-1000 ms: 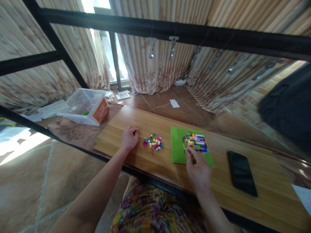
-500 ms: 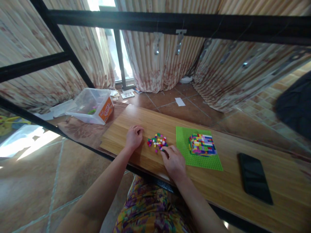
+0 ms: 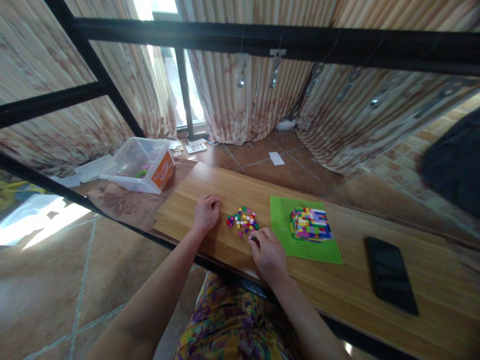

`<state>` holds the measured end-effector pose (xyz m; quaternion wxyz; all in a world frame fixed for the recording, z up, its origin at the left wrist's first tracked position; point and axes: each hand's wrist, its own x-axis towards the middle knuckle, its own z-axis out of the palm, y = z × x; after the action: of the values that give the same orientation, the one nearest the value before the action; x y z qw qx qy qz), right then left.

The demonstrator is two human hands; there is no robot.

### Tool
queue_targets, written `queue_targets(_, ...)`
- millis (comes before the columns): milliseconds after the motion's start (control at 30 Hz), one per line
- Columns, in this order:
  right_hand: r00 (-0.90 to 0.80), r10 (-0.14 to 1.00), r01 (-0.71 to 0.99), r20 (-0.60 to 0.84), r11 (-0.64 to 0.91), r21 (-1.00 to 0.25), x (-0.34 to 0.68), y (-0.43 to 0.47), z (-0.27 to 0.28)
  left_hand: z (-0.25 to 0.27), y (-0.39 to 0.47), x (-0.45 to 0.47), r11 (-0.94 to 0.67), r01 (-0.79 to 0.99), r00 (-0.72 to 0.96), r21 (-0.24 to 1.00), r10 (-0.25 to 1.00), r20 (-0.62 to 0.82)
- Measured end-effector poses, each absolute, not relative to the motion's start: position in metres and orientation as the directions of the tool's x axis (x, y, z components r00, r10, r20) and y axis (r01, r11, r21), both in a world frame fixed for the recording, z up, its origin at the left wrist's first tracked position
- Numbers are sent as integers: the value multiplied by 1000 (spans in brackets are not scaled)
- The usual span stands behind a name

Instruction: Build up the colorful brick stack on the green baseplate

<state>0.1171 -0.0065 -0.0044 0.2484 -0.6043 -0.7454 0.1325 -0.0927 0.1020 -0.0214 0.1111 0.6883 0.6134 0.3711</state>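
Note:
My left hand [image 3: 207, 213] rests on the wooden table with its fingers curled in, left of a loose pile of small toy bricks [image 3: 243, 219] in many colours. At the near right edge of the pile, my right hand [image 3: 269, 254] is closed in a pinch. What lies between its thumb and forefinger is too small to make out. A green studded baseplate [image 3: 281, 220] lies just right of that hand. On it stands a multicoloured block of stacked bricks [image 3: 311, 224], apart from both hands.
A black phone [image 3: 392, 275] lies on the table [image 3: 225, 182] at the right. Beyond the table's left end stands a clear plastic box [image 3: 129, 162] with an orange label and a few bricks inside. A black metal bar [image 3: 240, 37] crosses above the far side.
My right hand has drawn back slightly from the pile, toward me, its fingers still pinched. My left hand stays where it was. The view has shifted a little.

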Motion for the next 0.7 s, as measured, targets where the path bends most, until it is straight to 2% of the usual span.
queue_targets(433,-143,979,799,148,202,-566,122,-8,-4,-21,102,-93,-232,761,-26,606,923,385)
queue_targets(700,-68,981,709,180,175,-684,128,-16,9,-26,105,-97,-243,772,-12,588,918,396)
